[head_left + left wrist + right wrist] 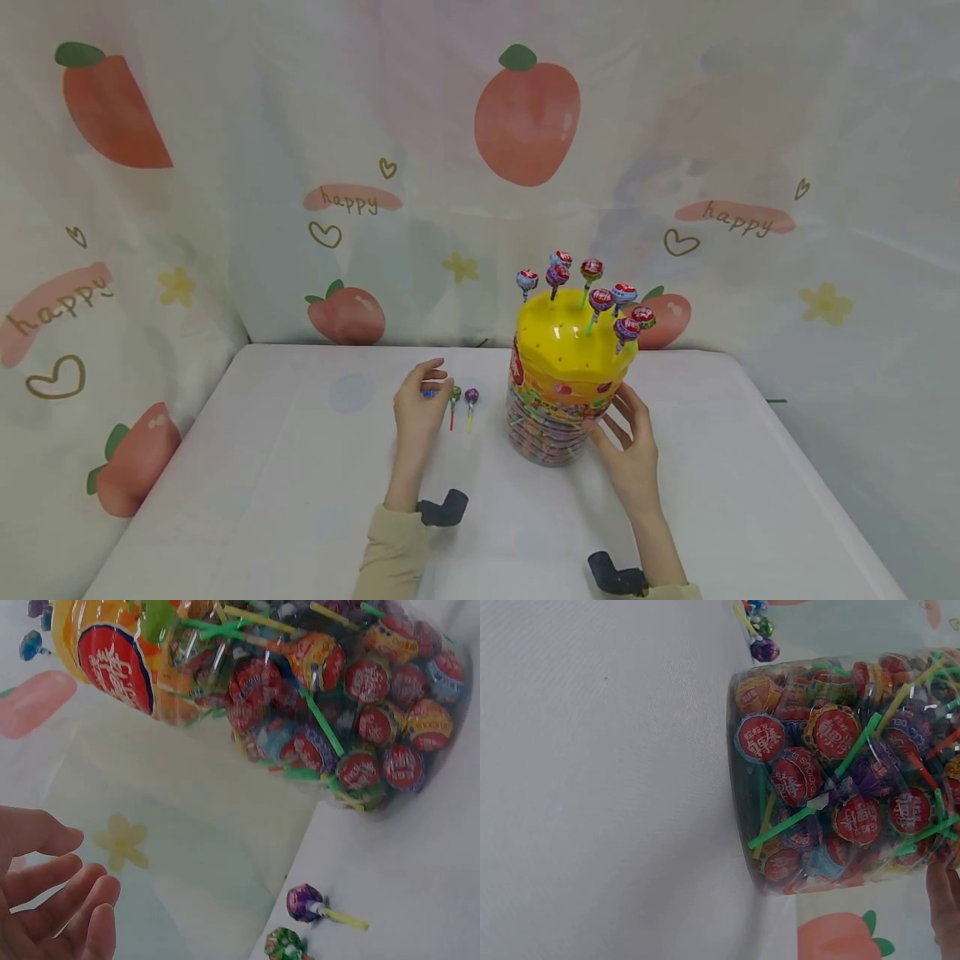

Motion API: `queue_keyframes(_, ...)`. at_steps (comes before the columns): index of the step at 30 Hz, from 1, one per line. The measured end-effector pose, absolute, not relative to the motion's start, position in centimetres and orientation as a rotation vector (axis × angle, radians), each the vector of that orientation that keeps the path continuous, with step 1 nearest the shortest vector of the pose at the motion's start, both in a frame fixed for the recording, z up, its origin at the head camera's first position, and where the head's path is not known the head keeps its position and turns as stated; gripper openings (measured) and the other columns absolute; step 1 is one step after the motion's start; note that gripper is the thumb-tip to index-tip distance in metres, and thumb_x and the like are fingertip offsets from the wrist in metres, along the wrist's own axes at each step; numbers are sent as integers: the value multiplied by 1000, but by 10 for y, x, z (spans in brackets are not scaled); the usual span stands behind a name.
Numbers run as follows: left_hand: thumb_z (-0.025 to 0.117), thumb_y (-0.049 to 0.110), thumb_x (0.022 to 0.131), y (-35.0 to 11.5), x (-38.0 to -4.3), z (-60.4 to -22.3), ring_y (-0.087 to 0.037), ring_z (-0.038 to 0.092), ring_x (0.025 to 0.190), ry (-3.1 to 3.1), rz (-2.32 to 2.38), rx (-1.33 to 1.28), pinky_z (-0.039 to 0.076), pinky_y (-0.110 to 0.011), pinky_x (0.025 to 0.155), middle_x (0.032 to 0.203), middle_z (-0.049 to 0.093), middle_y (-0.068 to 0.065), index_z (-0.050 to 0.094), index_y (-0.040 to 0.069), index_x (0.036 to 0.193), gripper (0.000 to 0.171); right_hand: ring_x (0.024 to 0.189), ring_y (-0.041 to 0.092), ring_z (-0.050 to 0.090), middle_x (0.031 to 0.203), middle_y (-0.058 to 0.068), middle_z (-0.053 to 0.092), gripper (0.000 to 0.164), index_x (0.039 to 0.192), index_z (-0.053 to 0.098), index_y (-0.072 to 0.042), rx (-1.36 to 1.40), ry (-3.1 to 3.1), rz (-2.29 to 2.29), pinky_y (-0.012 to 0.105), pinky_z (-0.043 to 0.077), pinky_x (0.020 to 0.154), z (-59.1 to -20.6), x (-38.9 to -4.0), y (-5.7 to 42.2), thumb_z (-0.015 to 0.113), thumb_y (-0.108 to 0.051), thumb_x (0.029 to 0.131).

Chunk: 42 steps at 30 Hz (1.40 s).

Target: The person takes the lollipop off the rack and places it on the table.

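Jar (546, 437) on table (262, 475), standing lollipops (592, 268) in lid (566, 340), loose lollipops (471, 396) left of jar

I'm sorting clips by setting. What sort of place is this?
Perhaps a staged filming corner: a fruit-printed backdrop hangs behind and beside the white table, where a lollipop jar stands, and black fittings show near both wrists.

Small curtained-off booth, fruit-printed cloth walls (420, 108), white-covered table (277, 475) inside.
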<state>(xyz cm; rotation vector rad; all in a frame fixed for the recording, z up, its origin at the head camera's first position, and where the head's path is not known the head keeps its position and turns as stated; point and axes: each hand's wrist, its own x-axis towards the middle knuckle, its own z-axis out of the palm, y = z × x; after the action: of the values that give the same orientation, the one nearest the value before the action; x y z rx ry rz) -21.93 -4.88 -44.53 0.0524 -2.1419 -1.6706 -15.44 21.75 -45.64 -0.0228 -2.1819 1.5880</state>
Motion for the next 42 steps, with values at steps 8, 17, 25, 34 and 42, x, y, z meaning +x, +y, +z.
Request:
queue_keyframes(8, 71, 6, 84, -28, -206, -426, -25, 67, 87, -2065, -1784, -131, 55, -26, 73, 98, 70, -11, 67, 10, 114, 31, 130, 3, 39, 148, 5, 39, 71, 148, 32, -16, -21, -2182, 1579, 8, 39, 99, -455, -153, 219, 68, -7, 87)
queue_keyframes(17, 71, 10, 85, -8, -185, -400, -23, 66, 88, -2040, -1798, -295, 50, -22, 73, 100, 70, -10, 66, 13, 117, 32, 128, -2, 39, 148, 3, 39, 70, 147, 33, -17, -8, -2166, 1592, 7, 39, 99, -450, -155, 220, 68, -6, 87)
queue_keyframes(25, 69, 7, 86, 8, -168, -387, -22, 66, 90, -2008, -1769, -466, 53, -22, 73, 104, 68, -10, 64, 11, 119, 34, 128, -3, 39, 147, 0, 39, 70, 147, 33, -17, -5, -2158, 1615, 9, 40, 100, -451, -153, 218, 67, -4, 87)
queue_keyframes(34, 67, 14, 89, 27, -166, -368, -21, 65, 90, -1941, -1770, -626, 54, -26, 74, 103, 68, -9, 63, 10, 120, 31, 126, -3, 40, 146, 4, 41, 70, 146, 35, -13, 7, -2139, 1595, 10, 40, 99, -453, -153, 216, 68, -3, 86)
queue_keyframes(42, 67, 12, 90, 42, -175, -349, -20, 66, 91, -1944, -1761, -663, 55, -23, 76, 106, 70, -10, 63, 8, 119, 30, 131, 4, 41, 147, 2, 41, 71, 147, 34, -16, -28, -2162, 1582, 8, 41, 98, -455, -154, 217, 69, -6, 86)
